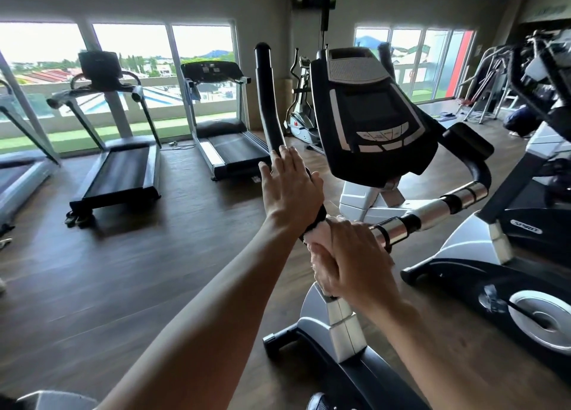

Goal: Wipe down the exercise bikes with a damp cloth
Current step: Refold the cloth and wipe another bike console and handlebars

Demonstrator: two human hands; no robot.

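Observation:
An exercise bike (358, 218) with a black console (374, 116) stands right in front of me. Its black left handlebar (267, 100) curves up and away. My left hand (292, 187) lies on that bar's lower bend, fingers straight and pointing up. Just below it, my right hand (349, 261) grips a white cloth (318, 235) wrapped round the handlebar near the chrome sensor section (398, 229). Most of the cloth is hidden under my fingers.
A second bike (509, 273) stands close on the right. Treadmills (120, 168) line the windows at the left and back, with an elliptical (304, 116) behind the console. Wooden floor (154, 255) spreads open to my left.

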